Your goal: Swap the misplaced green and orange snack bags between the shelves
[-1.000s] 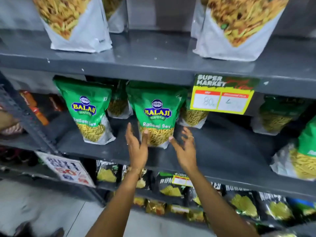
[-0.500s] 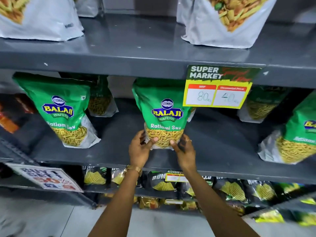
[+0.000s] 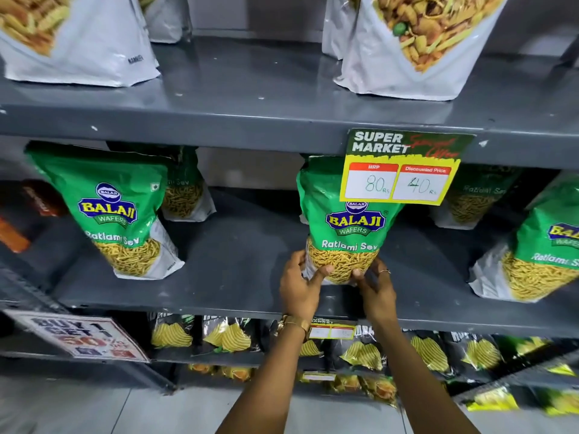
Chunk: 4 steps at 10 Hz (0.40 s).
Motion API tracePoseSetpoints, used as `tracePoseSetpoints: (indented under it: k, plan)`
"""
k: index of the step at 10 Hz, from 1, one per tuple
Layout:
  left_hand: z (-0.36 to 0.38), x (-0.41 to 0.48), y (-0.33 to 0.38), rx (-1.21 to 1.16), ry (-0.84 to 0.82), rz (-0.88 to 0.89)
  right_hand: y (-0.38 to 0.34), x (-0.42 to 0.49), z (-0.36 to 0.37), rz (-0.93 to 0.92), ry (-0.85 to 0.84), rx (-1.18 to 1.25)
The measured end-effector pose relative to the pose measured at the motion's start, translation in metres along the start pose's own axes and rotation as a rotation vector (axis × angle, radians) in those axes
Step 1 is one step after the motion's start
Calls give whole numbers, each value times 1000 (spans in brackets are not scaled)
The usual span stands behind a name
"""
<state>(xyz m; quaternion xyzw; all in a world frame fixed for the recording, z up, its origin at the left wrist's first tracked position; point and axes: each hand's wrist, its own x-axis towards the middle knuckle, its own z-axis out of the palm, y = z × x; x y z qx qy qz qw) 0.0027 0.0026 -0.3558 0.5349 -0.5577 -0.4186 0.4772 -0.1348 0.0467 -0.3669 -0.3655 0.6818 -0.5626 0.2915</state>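
Note:
A green Balaji Ratlami Sev bag (image 3: 347, 227) stands upright on the grey middle shelf (image 3: 244, 270), its top partly behind a yellow price tag (image 3: 399, 170). My left hand (image 3: 299, 285) grips its lower left corner and my right hand (image 3: 374, 286) grips its lower right corner. Another green bag (image 3: 109, 211) stands at the left of the same shelf, and one more green bag (image 3: 539, 255) at the right edge. An orange pack (image 3: 14, 234) is partly visible at the far left.
White-bottomed snack bags (image 3: 413, 48) stand on the upper shelf. More green bags (image 3: 185, 192) sit at the back of the middle shelf. Black chip bags (image 3: 232, 335) fill the shelf below, beside a promo sign (image 3: 81, 336). Pale floor tiles lie underneath.
Both hands went from open beside the green bag to closed on its bottom corners. The view has shifted, so the bag now sits further right, under the price tag.

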Motion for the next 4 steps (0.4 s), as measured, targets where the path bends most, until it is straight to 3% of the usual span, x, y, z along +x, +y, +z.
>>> tracePoseSetpoints:
  k: [3,4]
  plan:
    - [-4,5,1,32,-70,12,-17,-5,-8,14,-68,-67]
    - [-8,3,0,-1,-121,22,-21,-12,-14,-64,-61,-156]
